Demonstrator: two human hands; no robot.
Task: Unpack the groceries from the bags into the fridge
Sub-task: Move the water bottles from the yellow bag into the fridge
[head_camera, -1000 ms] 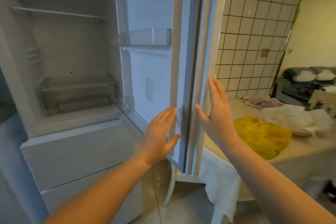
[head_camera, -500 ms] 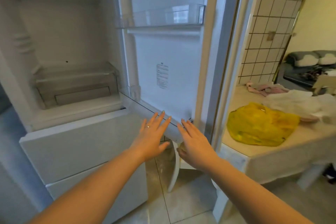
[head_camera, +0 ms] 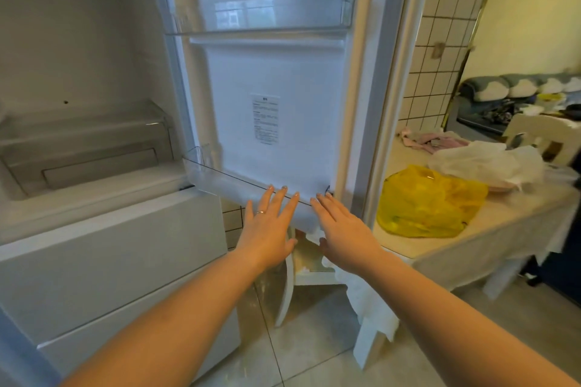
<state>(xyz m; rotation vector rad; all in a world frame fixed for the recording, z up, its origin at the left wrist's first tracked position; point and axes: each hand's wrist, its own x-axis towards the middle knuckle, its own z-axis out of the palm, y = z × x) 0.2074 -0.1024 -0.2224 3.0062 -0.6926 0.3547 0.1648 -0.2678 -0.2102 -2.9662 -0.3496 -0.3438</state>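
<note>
The white fridge (head_camera: 78, 72) stands open and bare inside, with a clear drawer at its floor. Its door (head_camera: 273, 97) is swung wide to the right and carries an upper clear bin (head_camera: 261, 17) and a lower clear bin (head_camera: 226, 181). My left hand (head_camera: 267, 226) and my right hand (head_camera: 342, 229) lie flat, fingers straight, against the bottom edge of the door, side by side. A yellow plastic bag (head_camera: 427, 201) and a white plastic bag (head_camera: 484, 163) sit on the table to the right.
The table (head_camera: 503, 229) with a pale cloth stands right behind the open door. Pink cloth (head_camera: 430, 141) lies at its far end near the tiled wall (head_camera: 440, 41). White freezer drawers (head_camera: 110, 254) sit below the fridge compartment. A chair and a sofa are at far right.
The door has swung further open to the right. Both hands dropped from the door's front edge to its bottom edge, palms flat, and the view has moved closer.
</note>
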